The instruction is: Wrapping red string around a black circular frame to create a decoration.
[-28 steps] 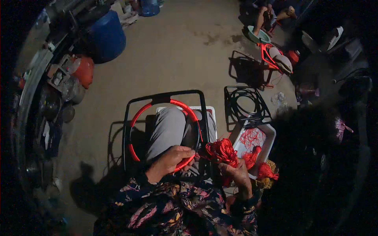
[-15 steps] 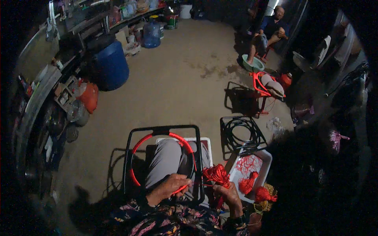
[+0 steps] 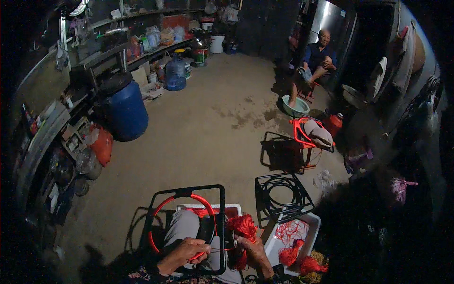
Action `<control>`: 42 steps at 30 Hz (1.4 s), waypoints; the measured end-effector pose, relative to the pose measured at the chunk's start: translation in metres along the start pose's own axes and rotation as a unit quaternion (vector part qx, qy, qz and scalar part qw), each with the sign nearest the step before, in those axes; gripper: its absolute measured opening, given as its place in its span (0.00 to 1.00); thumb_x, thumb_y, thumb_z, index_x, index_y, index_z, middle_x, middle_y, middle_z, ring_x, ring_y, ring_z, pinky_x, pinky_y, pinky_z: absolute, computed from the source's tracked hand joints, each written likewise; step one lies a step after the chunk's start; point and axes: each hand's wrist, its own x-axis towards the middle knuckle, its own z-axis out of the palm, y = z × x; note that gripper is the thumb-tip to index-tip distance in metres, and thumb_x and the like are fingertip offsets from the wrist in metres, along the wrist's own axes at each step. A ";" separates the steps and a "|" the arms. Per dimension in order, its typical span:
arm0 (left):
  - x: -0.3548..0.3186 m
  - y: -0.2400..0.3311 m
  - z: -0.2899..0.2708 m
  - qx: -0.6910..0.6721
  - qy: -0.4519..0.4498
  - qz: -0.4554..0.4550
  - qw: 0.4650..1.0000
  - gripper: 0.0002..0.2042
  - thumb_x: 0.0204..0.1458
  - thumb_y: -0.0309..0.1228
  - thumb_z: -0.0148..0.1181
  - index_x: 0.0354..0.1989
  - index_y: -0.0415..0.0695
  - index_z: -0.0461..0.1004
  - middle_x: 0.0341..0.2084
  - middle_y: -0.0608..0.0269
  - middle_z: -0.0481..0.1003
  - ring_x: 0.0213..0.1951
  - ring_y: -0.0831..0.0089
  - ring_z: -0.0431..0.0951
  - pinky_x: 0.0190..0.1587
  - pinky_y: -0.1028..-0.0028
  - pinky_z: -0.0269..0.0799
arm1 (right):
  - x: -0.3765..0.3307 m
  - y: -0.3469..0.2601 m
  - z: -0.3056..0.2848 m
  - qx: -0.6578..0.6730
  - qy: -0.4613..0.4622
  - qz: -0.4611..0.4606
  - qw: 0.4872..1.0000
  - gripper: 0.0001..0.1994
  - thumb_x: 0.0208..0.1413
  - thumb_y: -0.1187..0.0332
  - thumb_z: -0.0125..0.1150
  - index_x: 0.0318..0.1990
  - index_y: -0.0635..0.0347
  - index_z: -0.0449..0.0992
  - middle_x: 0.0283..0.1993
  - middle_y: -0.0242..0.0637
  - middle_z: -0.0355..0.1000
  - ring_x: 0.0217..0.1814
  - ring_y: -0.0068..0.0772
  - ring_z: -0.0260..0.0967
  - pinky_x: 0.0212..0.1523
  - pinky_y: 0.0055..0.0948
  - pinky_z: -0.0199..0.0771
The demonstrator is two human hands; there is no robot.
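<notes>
Looks dim, brightest on the floor (image 3: 189,146) mid-frame, sinks to near-black lower right, bows toward the rim.

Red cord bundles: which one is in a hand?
The leftmost bundle, held in the right hand; the middle bundle lies in the white tray, the rightmost bundle by its near right corner.

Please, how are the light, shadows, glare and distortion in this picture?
Head view: dim, uneven light, lower right nearly black; head view: the black frame throws a shadow on the floor to its left; head view: glare whitens the metallic panel, upper right, and the grey ledge at left looks curved.
</notes>
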 end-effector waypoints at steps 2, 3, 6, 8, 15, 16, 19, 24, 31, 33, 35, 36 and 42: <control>0.008 0.001 -0.007 -0.017 -0.015 0.001 1.000 0.12 0.56 0.36 0.55 0.28 0.39 0.72 0.14 0.65 0.68 0.13 0.81 0.63 0.15 0.79 0.56 | 0.015 0.007 0.000 0.000 -0.044 -0.034 0.998 0.17 0.52 0.64 0.65 0.46 0.62 0.72 0.33 0.27 0.71 0.32 0.19 0.66 0.32 0.21 0.65; 0.007 0.004 -0.007 -0.002 0.011 -0.016 1.000 0.12 0.56 0.36 0.55 0.28 0.39 0.72 0.14 0.65 0.68 0.13 0.81 0.63 0.15 0.80 0.56 | 0.020 0.006 0.004 -0.027 -0.060 -0.012 0.998 0.18 0.52 0.63 0.64 0.47 0.62 0.73 0.34 0.27 0.72 0.32 0.19 0.66 0.32 0.21 0.65; 0.018 0.005 -0.018 -0.005 0.032 -0.022 0.999 0.13 0.55 0.36 0.57 0.27 0.37 0.72 0.14 0.64 0.68 0.13 0.81 0.63 0.14 0.80 0.55 | 0.030 -0.004 0.012 -0.091 -0.082 0.026 0.992 0.19 0.53 0.61 0.63 0.48 0.64 0.73 0.35 0.28 0.72 0.31 0.18 0.65 0.32 0.20 0.64; 0.024 0.001 -0.021 -0.025 0.027 -0.006 0.999 0.13 0.54 0.35 0.58 0.27 0.36 0.72 0.14 0.64 0.68 0.13 0.80 0.64 0.13 0.80 0.54 | 0.039 -0.004 0.016 -0.047 -0.074 0.051 0.995 0.16 0.54 0.61 0.63 0.44 0.62 0.74 0.32 0.27 0.71 0.30 0.18 0.64 0.31 0.21 0.64; 0.014 -0.008 -0.017 -0.102 0.011 -0.020 0.995 0.12 0.54 0.35 0.58 0.29 0.36 0.72 0.15 0.63 0.69 0.14 0.80 0.64 0.13 0.80 0.54 | 0.054 0.026 0.002 -0.063 -0.109 0.054 0.991 0.10 0.56 0.61 0.60 0.38 0.56 0.71 0.27 0.26 0.68 0.27 0.19 0.62 0.28 0.22 0.62; 0.014 -0.017 -0.018 -0.115 -0.016 0.017 0.993 0.12 0.55 0.35 0.57 0.28 0.36 0.72 0.16 0.63 0.69 0.14 0.80 0.64 0.13 0.80 0.54 | 0.041 0.006 0.010 0.034 -0.116 0.122 0.985 0.11 0.55 0.60 0.60 0.38 0.56 0.71 0.27 0.26 0.68 0.26 0.19 0.63 0.28 0.22 0.63; 0.005 -0.016 -0.017 -0.070 0.009 -0.013 0.997 0.13 0.55 0.37 0.57 0.27 0.39 0.72 0.15 0.66 0.68 0.13 0.81 0.63 0.14 0.80 0.55 | 0.011 -0.050 0.048 0.118 -0.126 0.160 0.972 0.11 0.55 0.59 0.60 0.38 0.56 0.71 0.27 0.27 0.68 0.26 0.20 0.63 0.27 0.23 0.64; -0.009 -0.030 -0.025 0.019 -0.005 0.055 0.998 0.13 0.55 0.38 0.56 0.25 0.42 0.71 0.13 0.69 0.68 0.11 0.83 0.62 0.14 0.80 0.56 | 0.062 -0.052 0.009 -0.056 -0.053 -0.108 0.991 0.12 0.54 0.57 0.60 0.36 0.55 0.71 0.27 0.27 0.68 0.26 0.21 0.64 0.28 0.22 0.64; -0.009 -0.040 -0.016 0.012 0.010 0.128 0.992 0.14 0.53 0.39 0.59 0.24 0.42 0.72 0.14 0.68 0.68 0.13 0.82 0.64 0.14 0.79 0.58 | 0.023 -0.218 0.023 -0.067 -0.093 -0.394 0.912 0.12 0.59 0.59 0.55 0.28 0.55 0.68 0.22 0.25 0.65 0.23 0.20 0.62 0.24 0.22 0.63; -0.002 -0.032 -0.004 -0.032 0.037 0.125 0.991 0.12 0.52 0.36 0.58 0.26 0.39 0.72 0.12 0.62 0.69 0.10 0.78 0.64 0.11 0.77 0.57 | 0.022 -0.212 0.014 -0.028 -0.149 -0.408 0.900 0.11 0.59 0.59 0.55 0.28 0.54 0.68 0.23 0.23 0.63 0.24 0.17 0.60 0.22 0.21 0.60; 0.002 -0.033 -0.006 -0.084 0.025 0.174 0.981 0.11 0.52 0.36 0.58 0.26 0.39 0.71 0.12 0.63 0.68 0.10 0.78 0.65 0.11 0.77 0.57 | 0.007 -0.168 0.016 -0.001 -0.191 -0.311 0.931 0.09 0.58 0.61 0.57 0.29 0.51 0.67 0.25 0.21 0.62 0.24 0.14 0.56 0.22 0.20 0.56; 0.000 -0.027 -0.001 -0.066 0.039 0.155 0.985 0.11 0.51 0.36 0.59 0.26 0.40 0.71 0.13 0.63 0.69 0.11 0.77 0.65 0.12 0.77 0.58 | 0.003 -0.138 0.018 -0.047 -0.133 -0.278 0.950 0.08 0.57 0.61 0.58 0.31 0.51 0.68 0.26 0.21 0.63 0.24 0.14 0.58 0.22 0.19 0.57; 0.003 -0.038 -0.009 -0.143 -0.007 0.048 0.989 0.11 0.55 0.37 0.55 0.30 0.41 0.73 0.17 0.62 0.72 0.13 0.75 0.68 0.14 0.76 0.61 | -0.011 -0.017 0.028 -0.098 -0.075 -0.101 0.987 0.14 0.56 0.61 0.61 0.45 0.58 0.72 0.33 0.27 0.72 0.28 0.16 0.66 0.26 0.17 0.63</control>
